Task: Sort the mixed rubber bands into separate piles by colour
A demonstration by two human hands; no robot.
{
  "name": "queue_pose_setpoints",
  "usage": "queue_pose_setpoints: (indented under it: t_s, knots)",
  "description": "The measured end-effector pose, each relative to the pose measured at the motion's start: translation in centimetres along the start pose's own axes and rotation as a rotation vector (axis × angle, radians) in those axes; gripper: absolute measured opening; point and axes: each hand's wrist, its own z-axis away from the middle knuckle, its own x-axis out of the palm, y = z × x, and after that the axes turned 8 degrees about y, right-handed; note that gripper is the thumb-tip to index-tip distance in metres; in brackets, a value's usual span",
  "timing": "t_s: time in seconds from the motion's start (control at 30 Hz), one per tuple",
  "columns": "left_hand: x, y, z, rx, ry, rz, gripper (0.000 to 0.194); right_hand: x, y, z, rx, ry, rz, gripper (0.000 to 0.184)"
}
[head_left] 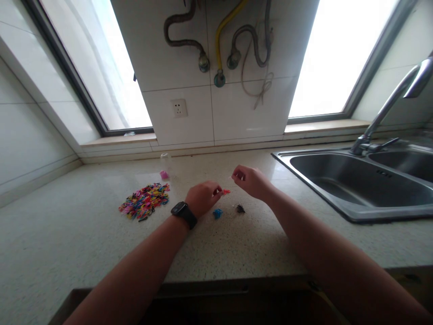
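At mid-counter my left hand (204,197), with a dark watch on its wrist, is closed in a pinch, its fingertips on a small cluster of red rubber bands (226,192). My right hand (249,179) is raised a little to the right, thumb and forefinger pressed together; what they hold, if anything, is too small to name. Nearer to me lie a small blue cluster of bands (217,213) and a black one (240,208). Left of my left hand spreads a loose pile of many-coloured rubber bands (145,201).
A clear plastic container (165,158) with something pink (164,174) beside it stands behind the pile. On the right a steel double sink (338,185) with a tap (389,106) is set into the speckled counter (84,225). A tiled wall with hoses (219,43) rises behind.
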Motion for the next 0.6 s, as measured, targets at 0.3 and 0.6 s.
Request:
queue_pose_setpoints:
  t_s: [0.3,0.6]
  knots:
    - [0.59,0.45,-0.02,0.038,-0.093,-0.152,0.027,-0.02,-0.14,0.12,-0.012,-0.045,0.038,0.013]
    - [0.59,0.58,-0.05,0.023,-0.155,-0.273,0.034,0.12,-0.37,0.09,-0.026,-0.050,0.067,0.012]
